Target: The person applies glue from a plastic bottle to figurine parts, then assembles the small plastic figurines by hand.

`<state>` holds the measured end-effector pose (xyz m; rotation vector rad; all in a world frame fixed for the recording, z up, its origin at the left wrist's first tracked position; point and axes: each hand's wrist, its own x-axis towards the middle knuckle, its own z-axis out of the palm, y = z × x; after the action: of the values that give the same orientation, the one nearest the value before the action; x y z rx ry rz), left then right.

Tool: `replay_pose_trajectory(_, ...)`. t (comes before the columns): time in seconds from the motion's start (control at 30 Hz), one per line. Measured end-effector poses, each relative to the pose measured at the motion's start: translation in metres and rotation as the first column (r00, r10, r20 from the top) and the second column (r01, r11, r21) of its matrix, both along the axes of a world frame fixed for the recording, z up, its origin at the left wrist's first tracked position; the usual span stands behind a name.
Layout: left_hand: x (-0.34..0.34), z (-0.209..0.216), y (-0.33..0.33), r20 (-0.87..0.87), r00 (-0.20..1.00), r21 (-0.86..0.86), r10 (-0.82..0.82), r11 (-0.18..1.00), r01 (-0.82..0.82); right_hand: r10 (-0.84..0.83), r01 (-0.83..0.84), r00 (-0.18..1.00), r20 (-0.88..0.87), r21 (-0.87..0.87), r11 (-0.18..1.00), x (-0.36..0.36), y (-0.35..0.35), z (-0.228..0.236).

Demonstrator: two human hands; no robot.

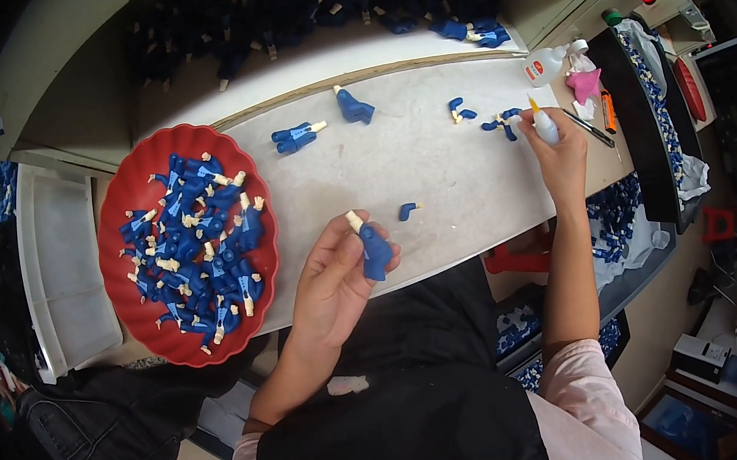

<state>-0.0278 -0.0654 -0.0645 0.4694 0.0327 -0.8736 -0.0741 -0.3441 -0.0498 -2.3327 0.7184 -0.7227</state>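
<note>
My left hand (337, 269) grips a blue figurine torso (376, 252) with a cream neck stub, held up over the table's near edge. Off to the right, my right hand (560, 149) is closed around a small white squeeze bottle (546, 128), its yellow tip pointing up and away from me. Small blue arm pieces (501, 121) lie just left of that bottle, and another pair (461, 111) sits a little farther left. A single blue arm (409, 211) rests between my hands. Two more torsos, one upright-looking (355, 106) and one lying flat (296, 138), are at the far left.
A red scalloped bowl (115, 283) heaped with blue figurine parts stands at left beside a white plastic bin (66, 262). A shelf behind holds many more torsos. At right are a white bottle (542, 68), pink star-shaped piece (585, 83), black pen (589, 128) and black tray (634, 103).
</note>
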Motion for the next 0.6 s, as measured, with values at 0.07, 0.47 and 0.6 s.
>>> replay_pose_trajectory(0.07,0.0,-0.002,-0.002,-0.007,1.0,0.004,-0.015,1.0,0.015,0.02,-0.021,1.0,-0.019,-0.041,0.999,-0.002,0.001,-0.003)
replay_pose_trajectory(0.47,-0.002,0.001,-0.004,0.025,0.999,0.03,-0.028,0.999,0.027,0.093,-0.43,0.901,0.423,0.851,0.302,-0.012,0.049,0.015)
replay_pose_trajectory(0.6,-0.004,0.005,-0.004,0.069,0.996,0.058,-0.06,0.997,0.056,0.078,-0.504,0.864,0.498,0.851,0.146,-0.013,0.082,0.014)
